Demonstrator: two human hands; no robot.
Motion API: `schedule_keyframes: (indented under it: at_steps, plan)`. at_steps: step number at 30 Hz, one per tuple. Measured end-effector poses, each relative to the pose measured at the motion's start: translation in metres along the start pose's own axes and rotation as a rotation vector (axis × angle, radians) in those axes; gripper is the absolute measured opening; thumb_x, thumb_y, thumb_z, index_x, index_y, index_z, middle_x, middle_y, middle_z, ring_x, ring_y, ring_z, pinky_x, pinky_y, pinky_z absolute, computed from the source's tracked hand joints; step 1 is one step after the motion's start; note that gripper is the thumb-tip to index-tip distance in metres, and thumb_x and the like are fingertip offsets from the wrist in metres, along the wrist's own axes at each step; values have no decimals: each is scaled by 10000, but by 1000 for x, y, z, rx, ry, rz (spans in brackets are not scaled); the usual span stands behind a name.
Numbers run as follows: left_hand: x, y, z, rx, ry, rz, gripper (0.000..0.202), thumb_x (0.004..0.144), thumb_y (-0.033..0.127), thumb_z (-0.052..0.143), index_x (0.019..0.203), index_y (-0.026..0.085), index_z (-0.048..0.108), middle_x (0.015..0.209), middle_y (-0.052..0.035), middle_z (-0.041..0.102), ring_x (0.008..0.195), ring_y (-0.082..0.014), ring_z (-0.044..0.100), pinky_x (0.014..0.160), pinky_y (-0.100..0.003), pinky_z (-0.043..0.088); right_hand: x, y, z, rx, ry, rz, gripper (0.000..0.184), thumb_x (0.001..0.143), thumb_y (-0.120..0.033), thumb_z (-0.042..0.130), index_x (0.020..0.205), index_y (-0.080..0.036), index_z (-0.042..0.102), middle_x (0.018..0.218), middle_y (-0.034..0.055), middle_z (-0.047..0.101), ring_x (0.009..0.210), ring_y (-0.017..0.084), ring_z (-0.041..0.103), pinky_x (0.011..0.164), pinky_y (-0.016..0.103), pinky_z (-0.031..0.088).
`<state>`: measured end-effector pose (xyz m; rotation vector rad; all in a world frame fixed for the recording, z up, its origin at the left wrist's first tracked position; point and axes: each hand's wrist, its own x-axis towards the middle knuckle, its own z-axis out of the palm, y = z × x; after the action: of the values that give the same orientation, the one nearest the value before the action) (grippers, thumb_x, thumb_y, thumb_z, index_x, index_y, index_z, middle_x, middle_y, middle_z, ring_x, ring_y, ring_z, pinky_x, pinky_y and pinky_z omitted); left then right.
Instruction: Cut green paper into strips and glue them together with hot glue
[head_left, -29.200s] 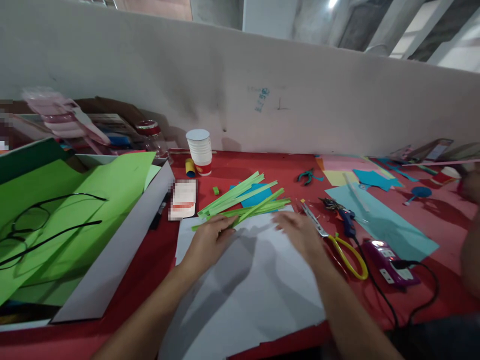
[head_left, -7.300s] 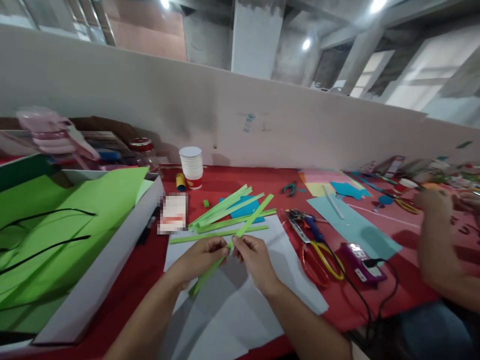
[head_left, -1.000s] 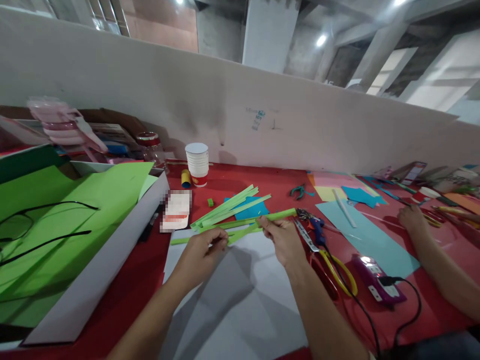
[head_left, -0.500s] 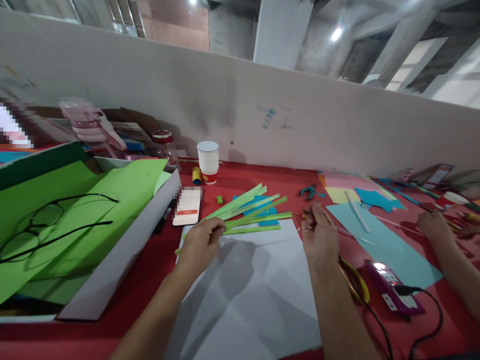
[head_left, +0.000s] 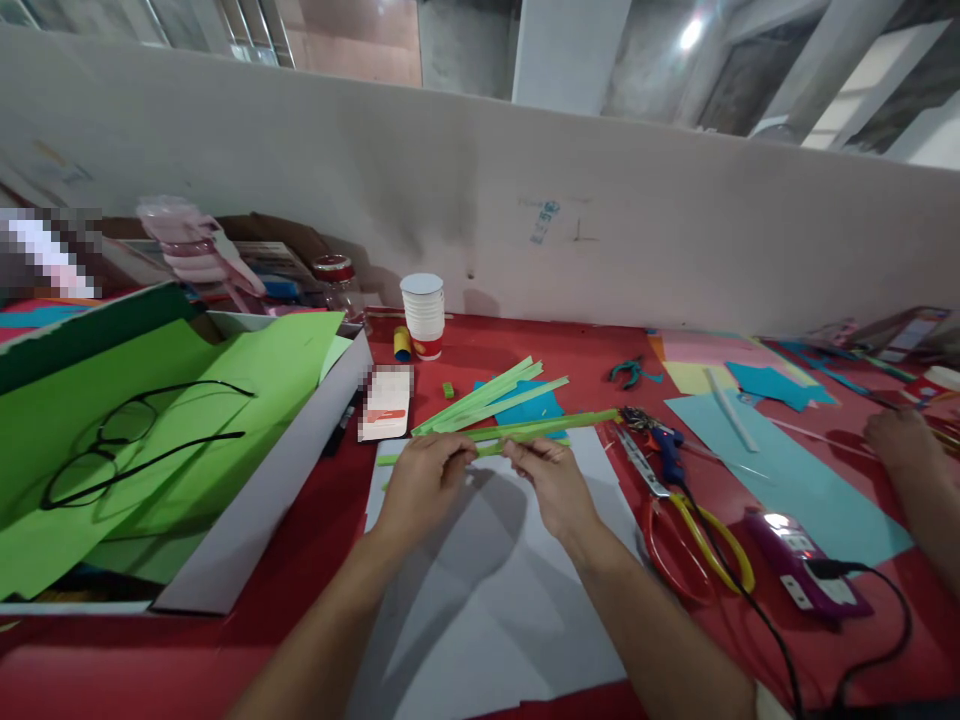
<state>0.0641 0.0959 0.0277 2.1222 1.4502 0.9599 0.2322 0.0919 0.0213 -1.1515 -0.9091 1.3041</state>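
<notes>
Over the white sheet (head_left: 457, 620), my left hand (head_left: 421, 485) is closed in a pinch on a narrow green paper strip (head_left: 491, 450). My right hand (head_left: 556, 485) pinches the same strip a short way to the right. Just beyond both hands, a fan of light green paper strips (head_left: 487, 395) lies partly over blue paper (head_left: 546, 402). One longer olive-green strip (head_left: 574, 421) reaches toward a blue glue gun (head_left: 667, 452). Scissors with one red and one yellow handle (head_left: 679, 520) lie right of my right hand.
A white box (head_left: 285, 480) with green sheets and eyeglasses (head_left: 120, 440) stands left. Behind are a phone (head_left: 386, 402), stacked paper cups (head_left: 424, 310) and teal pliers (head_left: 630, 373). At right are a corded purple device (head_left: 810, 565), light blue paper (head_left: 795, 480) and another person's hand (head_left: 904, 450).
My right hand has moved left from beside the sheet's right edge to the green strip near my left hand. The scissors and glue gun it covered now show.
</notes>
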Motion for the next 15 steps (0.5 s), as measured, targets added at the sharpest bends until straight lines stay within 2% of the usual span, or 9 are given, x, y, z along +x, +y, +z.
schedule_keyframes:
  at_steps: [2,6,9,13,15]
  plan:
    - [2,-4,-2,40,39,11,185,846,182,479,831,216,660,844,-33,712,841,-200,617,816,-326,443,5,-7,-8,70,60,-41,262,583,-356,789,521,-177,608,496,-59,476,520,80,369,535,245,295]
    - [4,-10,-8,93,86,33,177,853,206,492,815,213,664,828,-36,713,865,-212,591,833,-340,426,14,-21,-22,240,195,-120,220,532,-299,824,599,-189,646,608,-36,583,565,88,458,547,239,350]
    - [5,-12,-10,131,100,31,186,862,204,485,808,216,662,815,-31,713,854,-210,580,833,-345,417,19,-29,-31,357,285,-177,239,505,-255,833,659,-196,659,647,-37,610,587,87,497,535,225,370]
    - [4,-15,-6,188,152,47,198,871,181,468,813,208,655,817,-36,714,842,-211,578,832,-357,408,26,-36,-46,525,330,-196,257,533,-253,824,705,-198,641,641,-64,574,521,47,436,467,186,336]
    - [4,-17,-3,205,209,55,198,870,166,465,809,205,650,813,-37,713,831,-211,576,816,-356,416,27,-34,-47,512,348,-208,257,549,-272,817,693,-201,616,629,-77,552,497,37,403,449,177,319]
